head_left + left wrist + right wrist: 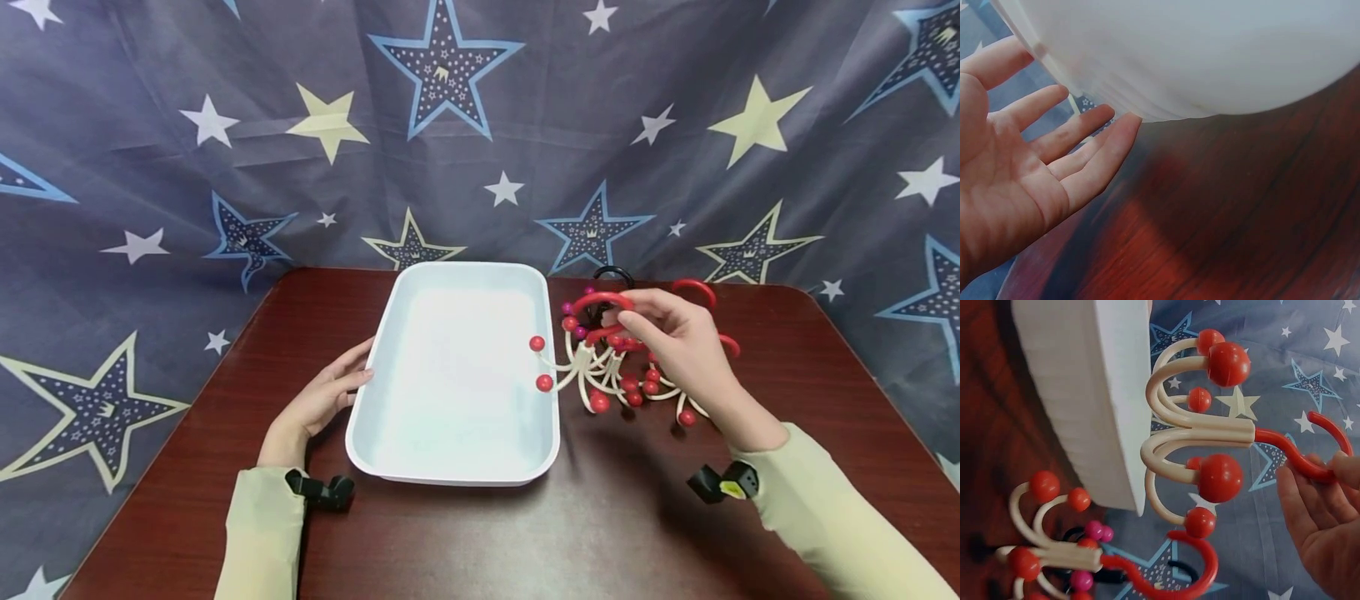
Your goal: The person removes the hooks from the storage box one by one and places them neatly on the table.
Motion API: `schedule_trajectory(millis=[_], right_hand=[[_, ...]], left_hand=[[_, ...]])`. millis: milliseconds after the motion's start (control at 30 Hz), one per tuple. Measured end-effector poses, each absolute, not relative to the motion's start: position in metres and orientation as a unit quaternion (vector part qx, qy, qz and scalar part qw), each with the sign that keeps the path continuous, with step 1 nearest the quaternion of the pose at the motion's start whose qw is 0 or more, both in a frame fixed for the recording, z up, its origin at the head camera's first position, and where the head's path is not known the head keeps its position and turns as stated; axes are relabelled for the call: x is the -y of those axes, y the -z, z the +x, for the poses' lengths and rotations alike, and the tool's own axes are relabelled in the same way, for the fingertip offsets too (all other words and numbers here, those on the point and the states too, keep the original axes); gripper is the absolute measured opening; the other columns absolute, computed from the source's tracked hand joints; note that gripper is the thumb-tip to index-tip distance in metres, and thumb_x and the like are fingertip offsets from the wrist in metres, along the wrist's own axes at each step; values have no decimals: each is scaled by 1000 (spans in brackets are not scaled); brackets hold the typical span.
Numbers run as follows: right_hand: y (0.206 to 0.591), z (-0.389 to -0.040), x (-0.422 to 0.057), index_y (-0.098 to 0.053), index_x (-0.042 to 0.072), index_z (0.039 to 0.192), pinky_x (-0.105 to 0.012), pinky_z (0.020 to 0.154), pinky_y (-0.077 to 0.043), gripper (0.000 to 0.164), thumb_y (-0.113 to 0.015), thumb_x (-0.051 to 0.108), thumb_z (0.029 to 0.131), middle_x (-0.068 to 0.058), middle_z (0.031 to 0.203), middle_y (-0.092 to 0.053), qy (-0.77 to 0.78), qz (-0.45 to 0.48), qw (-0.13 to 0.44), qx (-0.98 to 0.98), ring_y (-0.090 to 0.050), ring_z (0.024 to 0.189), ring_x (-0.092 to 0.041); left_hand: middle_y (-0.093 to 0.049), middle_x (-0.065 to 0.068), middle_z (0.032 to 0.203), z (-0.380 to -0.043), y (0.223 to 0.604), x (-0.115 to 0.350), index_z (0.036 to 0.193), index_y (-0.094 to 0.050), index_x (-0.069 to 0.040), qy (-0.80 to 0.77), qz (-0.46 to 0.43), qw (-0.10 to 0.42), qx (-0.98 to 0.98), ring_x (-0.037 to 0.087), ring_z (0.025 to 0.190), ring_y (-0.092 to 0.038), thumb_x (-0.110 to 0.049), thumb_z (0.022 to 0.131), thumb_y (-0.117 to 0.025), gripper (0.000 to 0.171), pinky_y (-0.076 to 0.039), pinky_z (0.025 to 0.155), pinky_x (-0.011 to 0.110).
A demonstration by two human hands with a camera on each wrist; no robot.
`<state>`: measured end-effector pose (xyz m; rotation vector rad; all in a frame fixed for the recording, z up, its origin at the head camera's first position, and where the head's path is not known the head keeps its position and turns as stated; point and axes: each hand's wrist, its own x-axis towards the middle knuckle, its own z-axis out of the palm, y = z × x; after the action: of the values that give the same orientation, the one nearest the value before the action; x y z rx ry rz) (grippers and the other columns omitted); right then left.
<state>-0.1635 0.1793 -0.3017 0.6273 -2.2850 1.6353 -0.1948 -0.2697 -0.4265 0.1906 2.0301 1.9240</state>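
My right hand pinches the red hook handle of a cream claw massager between thumb and fingers. In the right wrist view this massager is raised, its curved arms and red ball tips pointing toward a white tray. Two of the red balls overlap the tray's right rim in the head view. At the tray's left side is my left hand, fingers spread and fairly straight, fingertips right at the outer wall; the left wrist view shows this hand palm up below the rim.
More red-and-cream massagers lie on the table to the right of the tray, partly behind my right hand. Among them is a black-handled one with purple balls. A starry cloth hangs behind the dark red-brown table.
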Motion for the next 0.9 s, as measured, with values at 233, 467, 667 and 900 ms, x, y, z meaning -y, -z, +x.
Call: schedule_trajectory(millis=[233,467,667,900], right_hand=[[310,-146,-199,-60,-5,108,-20,63,-51,22,-57,1,87,9,86,-70,-564,201,131,790,-67,73,-12],[321,-131,-211,-62,0,105,-17,64,-49,20,-59,-1,85,9,84,-69,-518,203,142,819,-65,73,-7],[329,-119,-221,-64,1,104,-15,60,-46,20,-60,0,85,12,85,-69,-497,181,143,837,-63,72,-2],[342,-112,-232,-63,1,105,-17,56,-44,20,-61,0,84,17,85,-67,-485,161,133,849,-59,65,0]], left_hand=[[-29,13,145,-195,427,269,145,-23,-20,-678,74,164,-712,8,103,-58,-16,93,-49,58,-50,79,32],[-32,11,143,-194,428,270,145,-22,-18,-677,74,162,-714,7,103,-58,-15,94,-49,58,-50,79,32],[-29,13,145,-195,427,269,145,-22,-19,-680,72,163,-712,7,103,-58,-16,94,-49,58,-50,79,31],[-30,11,144,-195,427,269,145,-23,-19,-678,71,162,-713,7,102,-58,-16,94,-49,58,-50,79,31]])
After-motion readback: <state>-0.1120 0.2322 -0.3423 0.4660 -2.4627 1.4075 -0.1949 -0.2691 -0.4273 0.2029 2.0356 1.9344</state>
